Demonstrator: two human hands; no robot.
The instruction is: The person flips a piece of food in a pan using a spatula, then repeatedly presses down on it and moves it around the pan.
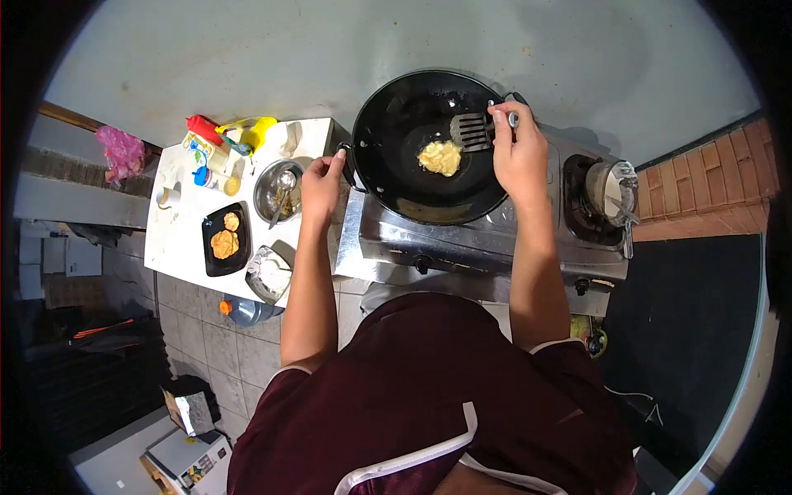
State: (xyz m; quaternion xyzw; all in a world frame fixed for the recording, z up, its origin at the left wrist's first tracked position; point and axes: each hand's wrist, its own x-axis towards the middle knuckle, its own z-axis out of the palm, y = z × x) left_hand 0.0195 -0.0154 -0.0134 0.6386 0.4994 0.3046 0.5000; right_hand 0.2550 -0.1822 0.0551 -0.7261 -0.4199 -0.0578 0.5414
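Note:
A black wok (396, 107) sits on the left burner of the steel gas stove. My left hand (322, 183) pinches its left loop handle (347, 167). My right hand (520, 153) is closed round the handle of a slotted spatula (472, 132), whose dark slotted blade is inside the wok. Just left of the blade, a pale yellow fritter (440, 157) lies on the wok's oily bottom, its edge close to the blade.
The stove (462, 243) carries a small pot (612, 191) on its right burner. On the white table (177, 235) are a black tray (216, 266) with browned fritters, a metal bowl (266, 191) with a spoon, a flour container (269, 273), and bottles including a red one (204, 128).

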